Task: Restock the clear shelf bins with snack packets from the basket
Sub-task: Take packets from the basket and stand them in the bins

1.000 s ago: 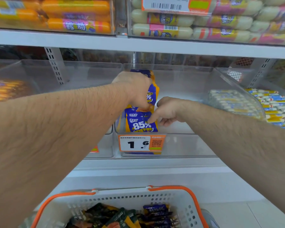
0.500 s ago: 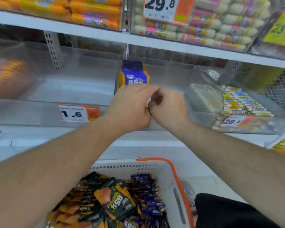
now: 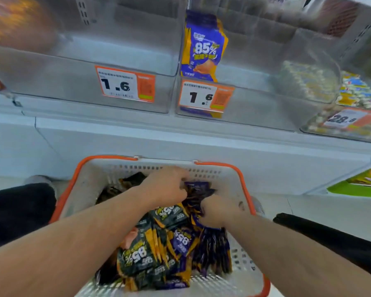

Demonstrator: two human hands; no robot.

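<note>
A white basket [image 3: 227, 172] with an orange rim sits low in front of me, holding several purple and dark green snack packets [image 3: 159, 245]. My left hand [image 3: 167, 185] and my right hand [image 3: 219, 211] are both down in it, fingers curled into the purple packets [image 3: 198, 190] near the far side. Above, a row of purple and yellow packets [image 3: 204, 50] stands upright at the left wall of a clear shelf bin [image 3: 255, 108]. The clear bin to its left [image 3: 73, 82] shows nothing inside.
Orange price tags reading 1.6 [image 3: 124, 84] hang on both bin fronts. A bin at far right [image 3: 341, 123] holds small wrapped items. Orange packets [image 3: 15, 20] blur at top left. Black trouser legs [image 3: 19, 211] flank the basket.
Both hands have left the shelf bin and dropped into the basket. The view has tilted down, and the purple packets stand in the bin by themselves.
</note>
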